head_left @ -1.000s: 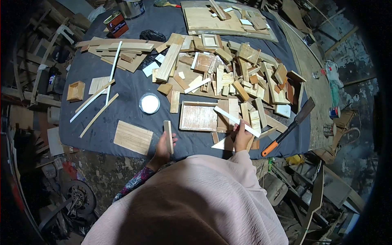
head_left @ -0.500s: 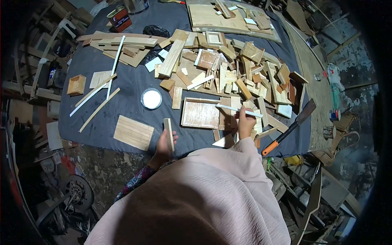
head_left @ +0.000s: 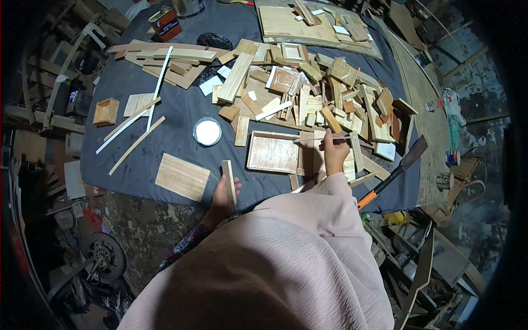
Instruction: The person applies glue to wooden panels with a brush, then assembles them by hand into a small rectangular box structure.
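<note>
**Head view: a block in one hand, a thin strip held out beside the tray by the other**

Nearest, beyond the pale garment (head_left: 258, 258), the left hand (head_left: 221, 194) has its fingers closed around a wooden block (head_left: 229, 182), held lengthwise away from the body over the dark cloth (head_left: 137, 165). A flat board (head_left: 182, 176) lies just to its left; an orange-handled blade (head_left: 413, 154) lies far to the right.

A little farther out, the right hand (head_left: 335, 156) grips a thin strip (head_left: 311, 139) in its fingertips. The strip's left end is close to the right rim of a shallow wooden tray (head_left: 272, 153); whether they touch, I cannot tell. The step in hand looks to be handling the strip, with the block simply held. Moving the strip from here would, I judge, call for a light fingertip grip and care around that rim and the loose pieces behind.

Left of the tray sits a round container of white material (head_left: 208, 132). Beyond spreads a heap of wood offcuts (head_left: 311, 103), with a small open box (head_left: 106, 112) off to the left. Farthest are a red-and-black tin (head_left: 164, 24) and a broad wooden panel (head_left: 297, 28).
</note>
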Demonstrator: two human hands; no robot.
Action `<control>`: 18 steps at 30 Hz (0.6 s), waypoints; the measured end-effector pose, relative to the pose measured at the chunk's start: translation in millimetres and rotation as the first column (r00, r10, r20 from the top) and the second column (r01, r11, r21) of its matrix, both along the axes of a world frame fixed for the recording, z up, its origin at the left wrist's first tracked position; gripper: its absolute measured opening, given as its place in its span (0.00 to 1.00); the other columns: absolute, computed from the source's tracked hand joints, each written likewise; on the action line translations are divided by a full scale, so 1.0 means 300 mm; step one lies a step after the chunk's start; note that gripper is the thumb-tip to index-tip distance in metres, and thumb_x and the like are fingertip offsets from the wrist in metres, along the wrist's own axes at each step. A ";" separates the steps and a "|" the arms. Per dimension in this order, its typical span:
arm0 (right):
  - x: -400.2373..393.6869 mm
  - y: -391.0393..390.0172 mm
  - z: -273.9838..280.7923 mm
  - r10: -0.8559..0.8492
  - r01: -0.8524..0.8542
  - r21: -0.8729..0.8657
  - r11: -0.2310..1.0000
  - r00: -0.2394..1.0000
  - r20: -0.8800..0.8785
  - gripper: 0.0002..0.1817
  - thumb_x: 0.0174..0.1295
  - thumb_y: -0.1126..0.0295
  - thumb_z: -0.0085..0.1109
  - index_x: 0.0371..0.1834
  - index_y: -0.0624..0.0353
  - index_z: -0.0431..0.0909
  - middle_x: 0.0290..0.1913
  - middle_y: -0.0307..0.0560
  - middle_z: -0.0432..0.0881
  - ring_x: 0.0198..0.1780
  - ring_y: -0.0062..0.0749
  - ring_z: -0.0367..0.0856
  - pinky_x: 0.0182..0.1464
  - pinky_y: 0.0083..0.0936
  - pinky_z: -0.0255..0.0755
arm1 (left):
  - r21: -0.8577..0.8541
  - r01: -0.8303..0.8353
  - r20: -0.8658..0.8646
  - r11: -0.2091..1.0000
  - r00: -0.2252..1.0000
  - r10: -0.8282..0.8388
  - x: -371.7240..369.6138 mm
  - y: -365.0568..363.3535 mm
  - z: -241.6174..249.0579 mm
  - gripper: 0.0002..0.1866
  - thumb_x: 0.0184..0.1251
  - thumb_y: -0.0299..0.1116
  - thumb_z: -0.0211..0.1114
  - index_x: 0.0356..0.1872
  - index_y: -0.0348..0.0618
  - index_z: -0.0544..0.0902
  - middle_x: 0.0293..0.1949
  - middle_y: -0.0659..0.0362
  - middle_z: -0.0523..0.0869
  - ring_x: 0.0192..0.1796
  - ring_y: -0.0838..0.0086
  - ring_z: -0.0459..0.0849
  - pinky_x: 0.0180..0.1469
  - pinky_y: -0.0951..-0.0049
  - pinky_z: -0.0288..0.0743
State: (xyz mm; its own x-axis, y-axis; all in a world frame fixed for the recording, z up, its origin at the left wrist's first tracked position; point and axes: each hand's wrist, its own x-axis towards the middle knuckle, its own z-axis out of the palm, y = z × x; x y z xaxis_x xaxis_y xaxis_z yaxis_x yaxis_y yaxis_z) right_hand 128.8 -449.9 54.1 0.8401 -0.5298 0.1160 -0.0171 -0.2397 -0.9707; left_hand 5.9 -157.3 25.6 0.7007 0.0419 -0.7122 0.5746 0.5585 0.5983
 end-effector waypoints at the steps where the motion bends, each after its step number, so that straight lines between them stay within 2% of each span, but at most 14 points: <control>1: 0.002 0.009 0.034 0.003 -0.003 0.001 1.000 1.000 0.000 0.12 0.54 0.69 0.55 0.18 0.63 0.71 0.14 0.42 0.73 0.13 0.22 0.70 0.16 0.17 0.65 | -0.009 -0.001 -0.004 1.000 1.000 0.001 0.000 0.000 0.001 0.24 0.62 0.53 0.42 0.44 0.42 0.69 0.38 0.60 0.75 0.39 0.73 0.74 0.39 0.75 0.66; 3: 0.001 0.020 0.093 0.005 0.001 0.108 0.994 0.999 -0.051 0.12 0.52 0.68 0.57 0.17 0.65 0.74 0.15 0.40 0.75 0.16 0.16 0.69 0.19 0.17 0.63 | -0.004 -0.007 0.001 1.000 1.000 0.007 -0.003 -0.001 0.012 0.24 0.61 0.53 0.42 0.44 0.42 0.69 0.38 0.61 0.75 0.39 0.73 0.74 0.39 0.75 0.66; 7: -0.008 0.027 0.096 0.063 -0.054 0.134 0.989 0.996 -0.064 0.11 0.52 0.69 0.56 0.18 0.66 0.73 0.17 0.40 0.75 0.16 0.16 0.68 0.19 0.17 0.63 | -0.005 -0.008 0.011 1.000 1.000 0.009 -0.008 0.006 -0.001 0.24 0.61 0.54 0.42 0.43 0.43 0.69 0.38 0.61 0.75 0.39 0.73 0.73 0.40 0.75 0.66; 8: 0.001 0.008 0.037 0.057 -0.054 0.054 0.997 0.998 -0.039 0.11 0.52 0.70 0.56 0.18 0.66 0.73 0.18 0.40 0.75 0.18 0.17 0.69 0.21 0.18 0.63 | -0.008 -0.008 0.010 1.000 1.000 0.008 -0.009 0.007 -0.009 0.24 0.61 0.54 0.42 0.43 0.43 0.69 0.38 0.61 0.75 0.39 0.73 0.73 0.40 0.75 0.66; 11: 0.008 0.005 0.006 0.029 -0.029 -0.002 1.000 0.999 -0.030 0.10 0.51 0.70 0.56 0.18 0.66 0.73 0.17 0.40 0.74 0.19 0.18 0.70 0.22 0.18 0.64 | -0.024 -0.011 -0.011 1.000 1.000 0.011 -0.010 0.007 -0.015 0.24 0.61 0.54 0.42 0.44 0.43 0.69 0.38 0.61 0.74 0.39 0.73 0.73 0.41 0.75 0.65; 14: -0.008 0.019 0.043 0.042 -0.038 0.064 0.997 0.997 -0.064 0.11 0.50 0.69 0.57 0.19 0.67 0.73 0.17 0.41 0.75 0.19 0.19 0.70 0.22 0.18 0.64 | -0.009 -0.004 -0.011 1.000 1.000 0.004 -0.011 0.011 -0.014 0.24 0.61 0.54 0.42 0.44 0.44 0.69 0.38 0.62 0.74 0.40 0.73 0.73 0.41 0.74 0.65; 16: -0.015 0.026 0.051 0.053 -0.049 0.061 0.997 0.996 -0.068 0.10 0.51 0.69 0.56 0.19 0.67 0.74 0.17 0.41 0.75 0.19 0.18 0.70 0.22 0.18 0.64 | -0.048 -0.017 -0.028 0.999 0.999 0.015 -0.009 0.016 -0.017 0.25 0.63 0.51 0.41 0.53 0.44 0.65 0.42 0.60 0.73 0.42 0.73 0.72 0.42 0.75 0.65; 18: -0.017 0.024 0.044 0.057 -0.053 0.057 0.997 0.996 -0.075 0.10 0.51 0.70 0.56 0.20 0.67 0.74 0.17 0.41 0.75 0.19 0.18 0.70 0.22 0.18 0.64 | -0.049 -0.019 -0.026 0.999 1.000 0.018 -0.011 0.015 -0.019 0.25 0.63 0.51 0.41 0.53 0.44 0.65 0.42 0.60 0.73 0.41 0.73 0.72 0.42 0.75 0.65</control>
State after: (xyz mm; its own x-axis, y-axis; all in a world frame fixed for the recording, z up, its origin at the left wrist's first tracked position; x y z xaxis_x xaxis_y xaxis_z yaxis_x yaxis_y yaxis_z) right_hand 123.7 -442.8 67.3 0.8733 -0.4867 0.0226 -0.0797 -0.1885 -0.9788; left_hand 2.6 -152.9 19.9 0.6820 0.0193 -0.7311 0.5785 0.5974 0.5554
